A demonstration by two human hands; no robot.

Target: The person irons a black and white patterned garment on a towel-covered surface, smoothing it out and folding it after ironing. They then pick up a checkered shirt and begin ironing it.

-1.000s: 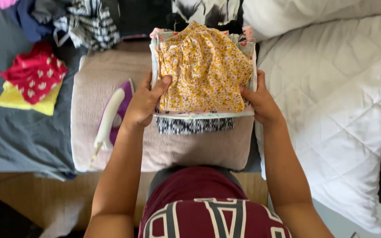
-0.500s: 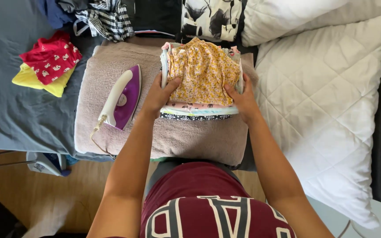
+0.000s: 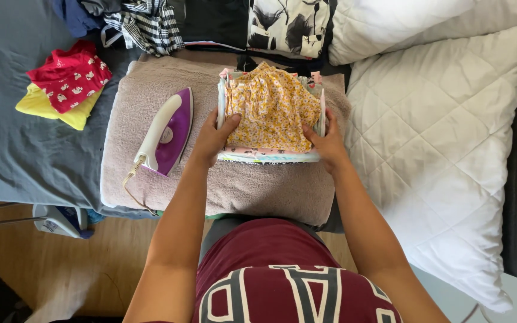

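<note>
A grey-sheeted bed (image 3: 7, 149) is seen at nine o'clock, a white quilted pillow (image 3: 450, 149) at three o'clock, and wooden flooring (image 3: 79, 269) at seven o'clock, brightly lit.

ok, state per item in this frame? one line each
Left hand: gripping the left edge of the folded stack.
Right hand: gripping its right edge.
Folded stack: yellow floral piece on top, on the towel.
Iron: flat on the towel, cord trailing.
Towel: spread flat.
Red top: folded, on a folded yellow one.
Pillows: side by side.

Grey bed (image 3: 7, 161): towel (image 3: 252, 191), pillows (image 3: 450, 149), clothes (image 3: 61, 84).
</note>
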